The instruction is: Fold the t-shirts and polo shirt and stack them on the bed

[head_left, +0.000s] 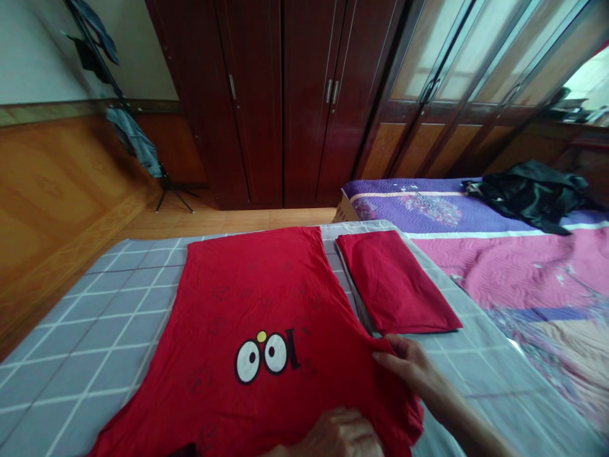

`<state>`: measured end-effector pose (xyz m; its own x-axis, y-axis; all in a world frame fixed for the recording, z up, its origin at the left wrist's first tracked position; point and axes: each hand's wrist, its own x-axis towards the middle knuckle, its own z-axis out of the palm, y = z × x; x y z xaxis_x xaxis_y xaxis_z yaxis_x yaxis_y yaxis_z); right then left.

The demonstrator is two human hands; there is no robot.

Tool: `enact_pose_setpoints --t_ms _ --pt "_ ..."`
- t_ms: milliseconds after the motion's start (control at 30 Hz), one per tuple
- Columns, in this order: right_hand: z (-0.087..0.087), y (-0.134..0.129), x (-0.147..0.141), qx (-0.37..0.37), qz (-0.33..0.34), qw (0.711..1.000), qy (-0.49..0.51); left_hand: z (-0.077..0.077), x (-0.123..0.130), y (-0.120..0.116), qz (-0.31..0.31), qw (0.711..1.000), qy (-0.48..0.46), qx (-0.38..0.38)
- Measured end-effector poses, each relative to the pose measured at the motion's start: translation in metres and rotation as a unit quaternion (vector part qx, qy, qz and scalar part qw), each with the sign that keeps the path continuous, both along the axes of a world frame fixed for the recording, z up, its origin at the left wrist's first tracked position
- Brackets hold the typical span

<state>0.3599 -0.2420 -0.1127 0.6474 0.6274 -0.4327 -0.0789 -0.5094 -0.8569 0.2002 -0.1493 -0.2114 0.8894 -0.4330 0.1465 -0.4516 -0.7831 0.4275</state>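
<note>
shirt (247, 285) on bedsheet (95, 336) | second garment (394, 279) at right | (wardrobe (257, 95) behind)

Soft, rather dim light falls on the shirt (247, 285), with faint shadows in its folds. Far right of it, a bright patch (592, 89) washes out; the bed (547, 273) beside it smears edgeward, and the wardrobe (309, 101) beyond flares outward.

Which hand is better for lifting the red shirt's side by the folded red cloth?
Probably the right hand: it pinches the edge of the red shirt there. The left hand is farther from the folded red cloth.
</note>
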Motion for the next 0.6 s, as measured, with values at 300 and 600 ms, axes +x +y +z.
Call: enact_pose_setpoints --t_ms 300,600 --pt "0.022 -0.001 -0.007 0.065 0.108 0.965 0.232 0.002 0.001 0.001 -0.006 0.999 0.025 -0.044" --pt "0.005 -0.005 -0.001 0.054 0.047 0.964 0.257 0.011 0.000 0.001 -0.008 1.000 0.018 -0.017"
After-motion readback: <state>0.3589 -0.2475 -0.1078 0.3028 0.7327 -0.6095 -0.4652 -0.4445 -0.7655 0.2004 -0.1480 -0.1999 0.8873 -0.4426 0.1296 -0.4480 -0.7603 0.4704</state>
